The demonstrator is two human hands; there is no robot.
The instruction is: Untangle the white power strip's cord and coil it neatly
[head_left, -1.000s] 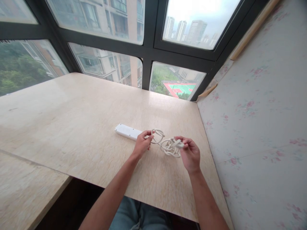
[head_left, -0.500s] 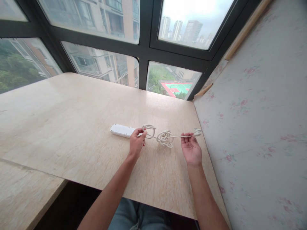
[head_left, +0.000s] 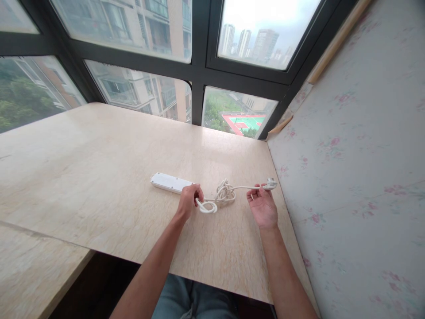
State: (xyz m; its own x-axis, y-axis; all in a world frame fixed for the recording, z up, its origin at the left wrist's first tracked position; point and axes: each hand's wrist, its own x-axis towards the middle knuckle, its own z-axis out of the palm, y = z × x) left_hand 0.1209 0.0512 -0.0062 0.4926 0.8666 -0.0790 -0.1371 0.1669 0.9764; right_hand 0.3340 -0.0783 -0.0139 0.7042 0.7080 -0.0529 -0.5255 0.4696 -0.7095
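A white power strip (head_left: 168, 182) lies flat on the beige marble-look table (head_left: 99, 168). Its white cable (head_left: 223, 194) runs right in a tangle of loops and ends in a plug (head_left: 270, 183) near the wall. My left hand (head_left: 188, 200) is closed on the cable next to the strip's right end, with a small loop hanging below the fingers. My right hand (head_left: 264, 204), palm up, pinches the cable just behind the plug. The knotted bundle sits between my hands, about at table level.
A wall with floral paper (head_left: 348, 168) rises right beside the table's right edge. Dark-framed windows (head_left: 199, 75) line the far side. A second table section (head_left: 29, 274) lies lower left. My jeans-clad legs (head_left: 189, 301) show under the near edge.
My right hand pulled the plug end out to the right, stretching the cable. My left hand shifted the near loops down and toward me; the bundle tightened.
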